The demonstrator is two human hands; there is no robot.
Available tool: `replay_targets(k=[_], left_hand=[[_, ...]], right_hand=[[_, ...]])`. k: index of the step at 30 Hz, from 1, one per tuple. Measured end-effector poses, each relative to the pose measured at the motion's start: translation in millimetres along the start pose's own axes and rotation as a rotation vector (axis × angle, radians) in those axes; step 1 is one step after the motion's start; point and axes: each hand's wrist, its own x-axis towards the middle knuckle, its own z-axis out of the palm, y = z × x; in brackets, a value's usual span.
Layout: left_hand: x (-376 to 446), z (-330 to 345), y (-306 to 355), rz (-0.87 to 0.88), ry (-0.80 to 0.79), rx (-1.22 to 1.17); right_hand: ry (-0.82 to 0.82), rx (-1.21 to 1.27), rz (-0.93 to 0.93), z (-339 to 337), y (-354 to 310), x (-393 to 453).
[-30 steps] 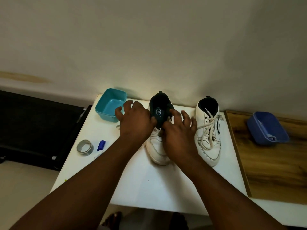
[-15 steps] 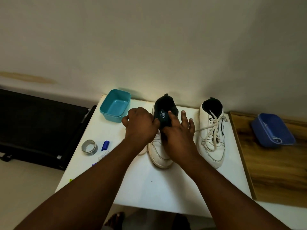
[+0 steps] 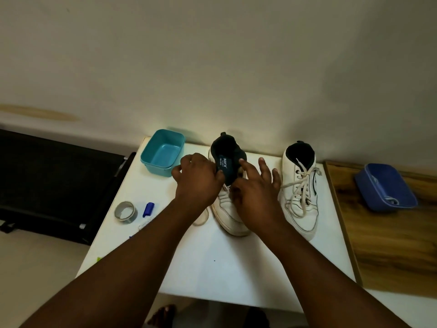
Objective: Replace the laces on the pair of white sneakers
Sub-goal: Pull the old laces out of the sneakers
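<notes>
Two white hi-top sneakers stand on a white table (image 3: 212,268), toes toward the person. The left sneaker (image 3: 233,216) has dark stitching lines on the toe, its dark tongue (image 3: 228,165) w/ a printed label pulled up & fwd, dark lining visible at the collar; no lace visible across its eyelets, tho both hands cover most of that area. The right sneaker (image 3: 300,204) is fully laced w/ a white lace (image 3: 300,185), loose ends hanging over both sides, dark collar open. Left hand (image 3: 197,179) sits at the left side of the left sneaker, fingers curled, thumb against the tongue edge, gripping it. Right hand (image 3: 255,197) lies over the same shoe's mid section, index tip touching the tongue's right side, other fingers spread & straight; can't tell if the thumb pinches anything. The laced sneaker is just right of the right hand, not touching. A pale lace loop (image 3: 201,217) lies on the table under the left wrist. Beyond the left hand: teal tub (image 3: 163,150). Left of the left forearm: tape roll (image 3: 125,212), blue cap (image 3: 148,209). Far right of the right hand, a blue tray (image 3: 385,188) on a wood surface (image 3: 390,245).
</notes>
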Motion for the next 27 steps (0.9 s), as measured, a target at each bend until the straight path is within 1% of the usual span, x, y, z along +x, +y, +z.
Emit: replay_targets(k=[2, 4, 6, 7, 9, 11, 12, 17, 19, 21, 23, 24, 25, 27], left_hand=[[0.9, -1.1, -2.7, 0.031, 0.017, 0.048], [3.0, -2.3, -5.4, 0.039, 0.028, 0.082], [4.4, -2.7, -6.3, 0.018, 0.019, 0.062], [4.5, -2.8, -5.9, 0.006, 0.012, 0.043], [3.8, -2.1, -4.8, -0.011, 0.012, 0.016], [3.1, -2.2, -5.0, -0.012, 0.013, -0.003], [3.3, -2.7, -5.9, -0.01, 0.01, -0.011], [3.4, -5.4, -7.3, 0.091, 0.009, 0.076], [3.2, -4.7, -4.0, 0.113, 0.011, 0.088], [4.1, -4.6, -3.0, 0.104, 0.012, 0.083], [3.7, -4.1, -3.4, 0.094, -0.001, 0.066], [2.5, -3.4, -3.1, 0.097, -0.009, 0.053], [0.8, -2.8, -2.4, 0.103, -0.016, 0.039], [-1.8, -2.2, -1.4, 0.114, -0.024, 0.014]], right_hand=[[0.051, -0.028, 0.053, -7.6, 10.3, 1.0], [0.143, -0.048, 0.126, -16.0, 23.7, 2.7], [0.216, 0.01, 0.114, -19.7, 24.4, 2.1], [0.205, 0.045, 0.074, -18.0, 18.0, 1.2], [0.077, 0.049, -0.007, -7.5, -0.9, -0.7], [-0.045, 0.014, -0.032, 4.0, -12.8, -1.3], [-0.071, 0.01, -0.021, 6.1, -13.8, 0.0], [-0.026, 0.054, 0.025, -6.4, 0.4, 1.9], [0.063, 0.042, 0.062, -14.3, 9.3, 0.2], [0.165, 0.026, 0.162, -20.2, 16.1, -3.3], [0.213, -0.003, 0.257, -22.7, 14.1, -8.0], [0.205, -0.036, 0.256, -22.2, 10.3, -9.5], [0.175, -0.064, 0.218, -20.2, 6.1, -10.0], [0.094, -0.082, 0.08, -11.1, -1.3, -7.2]])
